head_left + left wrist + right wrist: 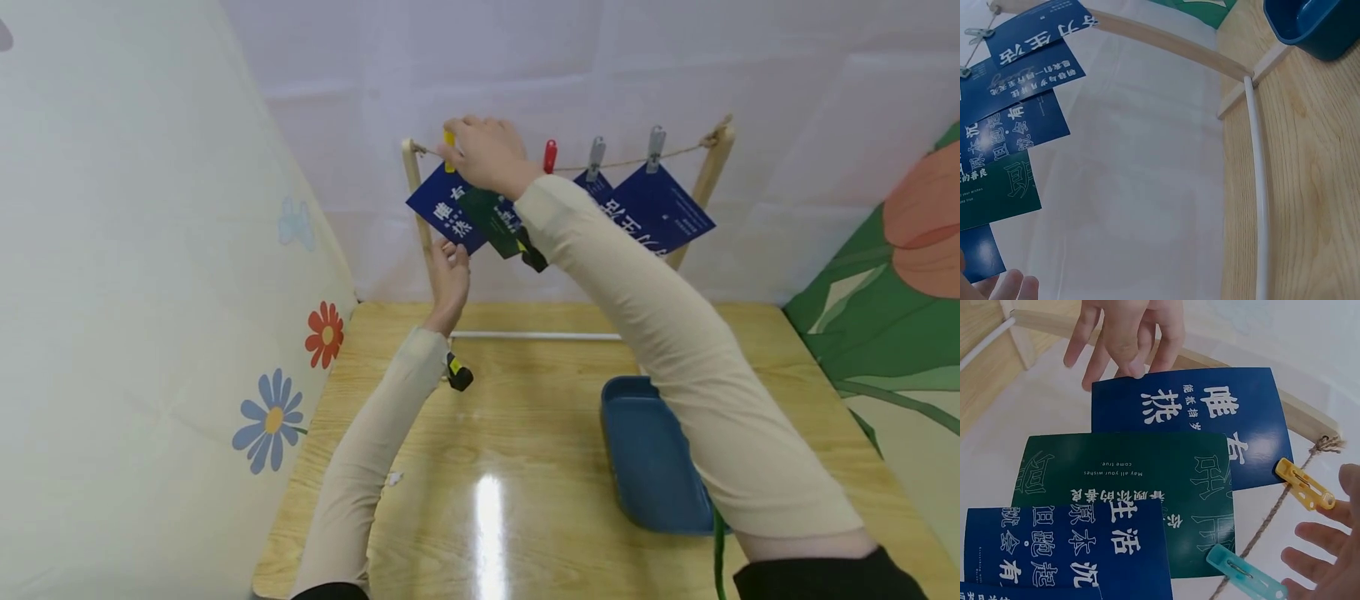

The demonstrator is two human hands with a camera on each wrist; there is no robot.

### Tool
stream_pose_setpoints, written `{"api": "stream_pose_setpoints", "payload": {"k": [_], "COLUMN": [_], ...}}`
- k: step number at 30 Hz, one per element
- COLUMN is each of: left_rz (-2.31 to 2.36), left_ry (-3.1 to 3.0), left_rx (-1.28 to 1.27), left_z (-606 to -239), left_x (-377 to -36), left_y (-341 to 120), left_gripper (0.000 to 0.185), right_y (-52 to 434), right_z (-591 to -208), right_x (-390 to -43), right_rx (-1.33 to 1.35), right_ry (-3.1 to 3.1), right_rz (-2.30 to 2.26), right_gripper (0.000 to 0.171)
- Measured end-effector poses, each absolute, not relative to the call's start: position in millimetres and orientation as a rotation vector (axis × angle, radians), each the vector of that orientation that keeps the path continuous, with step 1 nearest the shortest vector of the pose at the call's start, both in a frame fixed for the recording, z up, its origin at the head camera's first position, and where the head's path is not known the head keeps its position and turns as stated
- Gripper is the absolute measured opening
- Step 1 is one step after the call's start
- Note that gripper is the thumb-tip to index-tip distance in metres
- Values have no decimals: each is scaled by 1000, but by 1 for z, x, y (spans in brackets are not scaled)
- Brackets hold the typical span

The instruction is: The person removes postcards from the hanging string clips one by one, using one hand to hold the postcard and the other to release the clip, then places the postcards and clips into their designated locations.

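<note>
A blue card with white characters (1188,406) hangs at the left end of a twine line (1270,515), under a yellow clothespin (1304,484). My left hand (451,279) pinches the card's lower corner, thumb at its edge. Up at the line, my right hand (491,154) is beside the yellow clothespin, its fingers spread around the tail end in the right wrist view. Overlapping the blue card is a green card (1129,481), held by a teal clothespin (1244,575). Further along hang more blue cards (663,208).
Wooden posts (708,179) carry the line, with a white rod (536,336) low between them. A blue tray (648,454) stands on the wooden table (450,517), partly behind my right sleeve. Red (551,156) and grey clothespins (656,148) sit farther right on the twine.
</note>
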State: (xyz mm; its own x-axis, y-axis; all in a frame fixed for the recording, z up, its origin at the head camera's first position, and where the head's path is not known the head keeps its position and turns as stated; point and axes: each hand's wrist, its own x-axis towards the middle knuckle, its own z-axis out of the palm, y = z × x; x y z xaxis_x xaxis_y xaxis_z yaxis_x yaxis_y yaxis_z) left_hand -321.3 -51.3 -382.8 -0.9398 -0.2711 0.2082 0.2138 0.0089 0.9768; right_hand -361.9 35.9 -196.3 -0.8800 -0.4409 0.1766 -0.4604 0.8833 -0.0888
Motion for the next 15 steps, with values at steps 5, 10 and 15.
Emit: {"api": "stream_pose_setpoints", "payload": {"k": [5, 10, 15], "left_rz": [-2001, -1999, -2019], "left_ry": [-1864, -1805, -1782], "left_rx": [63, 77, 77], "left_z": [-382, -381, -380], "left_x": [-320, -318, -317], "left_y": [-50, -48, -45], "left_gripper": [21, 10, 11], "right_y": [33, 29, 28], "right_z": [-196, -197, -201], "right_x": [-360, -357, -356], "right_rx": [665, 591, 523], "right_ry": [-2886, -2835, -2709], "right_rz": [366, 581, 704], "right_gripper": [55, 44, 33]}}
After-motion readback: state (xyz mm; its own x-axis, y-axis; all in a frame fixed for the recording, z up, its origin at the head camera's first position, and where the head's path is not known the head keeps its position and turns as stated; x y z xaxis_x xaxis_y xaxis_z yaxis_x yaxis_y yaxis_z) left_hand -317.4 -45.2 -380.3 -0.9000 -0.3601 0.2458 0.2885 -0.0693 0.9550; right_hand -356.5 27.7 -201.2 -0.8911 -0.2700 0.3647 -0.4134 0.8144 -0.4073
